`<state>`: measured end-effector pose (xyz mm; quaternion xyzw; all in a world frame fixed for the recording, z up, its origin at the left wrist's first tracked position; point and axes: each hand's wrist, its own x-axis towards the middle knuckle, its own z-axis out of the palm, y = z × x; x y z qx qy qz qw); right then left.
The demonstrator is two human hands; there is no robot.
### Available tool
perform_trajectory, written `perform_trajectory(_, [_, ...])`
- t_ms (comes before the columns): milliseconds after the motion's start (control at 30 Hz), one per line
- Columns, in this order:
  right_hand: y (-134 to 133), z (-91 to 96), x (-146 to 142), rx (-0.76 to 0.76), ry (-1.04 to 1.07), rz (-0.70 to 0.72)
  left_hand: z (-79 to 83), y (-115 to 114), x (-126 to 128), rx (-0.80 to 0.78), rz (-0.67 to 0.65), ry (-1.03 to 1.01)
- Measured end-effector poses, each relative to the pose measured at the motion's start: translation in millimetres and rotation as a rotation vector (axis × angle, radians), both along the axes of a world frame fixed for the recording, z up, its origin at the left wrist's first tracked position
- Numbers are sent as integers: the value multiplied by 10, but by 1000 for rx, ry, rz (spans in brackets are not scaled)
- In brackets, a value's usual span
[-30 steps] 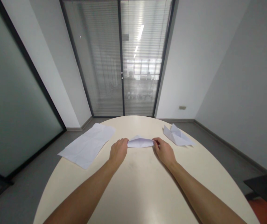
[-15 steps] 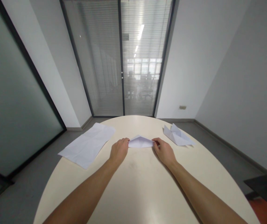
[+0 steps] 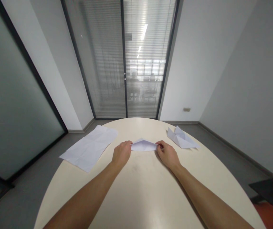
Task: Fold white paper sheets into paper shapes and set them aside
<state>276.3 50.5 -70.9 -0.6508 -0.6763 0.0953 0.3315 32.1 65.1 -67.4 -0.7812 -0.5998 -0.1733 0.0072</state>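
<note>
A white folded paper (image 3: 143, 146) lies between my hands near the middle of the table, its upper edge rising to a low peak. My left hand (image 3: 122, 153) pinches its left end, fingers closed. At the opposite end, my right hand (image 3: 168, 155) grips the right corner between thumb and fingers. Parts of both hands' fingertips are hidden. To the right rests a second folded paper (image 3: 181, 139), with pointed flaps standing up. On the left a creased white sheet of paper (image 3: 91, 148) lies flat, partly over the table's edge.
The round cream table (image 3: 138, 184) fills the lower view. Beyond it stands a glass partition with blinds (image 3: 109, 70). A dark chair part (image 3: 272, 190) with a red seat is at the lower right.
Almost nothing differs. Both hands keep hold of the folded paper's ends, and the right fingers have shifted very slightly.
</note>
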Motion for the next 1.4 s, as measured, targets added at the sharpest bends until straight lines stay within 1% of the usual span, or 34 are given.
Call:
perform_trajectory(333, [2,-13,7,7,14,3,-39,19,-20,12,-6,-49])
perform_trajectory(800, [40,-57,32,-4,9,32,-157,82,-55,49,-94,-114])
perform_trajectory(1133, [37,-53,24,10,-15,11,-102,52,-34,25,-71,-100])
perform_trajectory(1400, [54,-75,45,11,24,26,-96,36,-41,27,-115,-136])
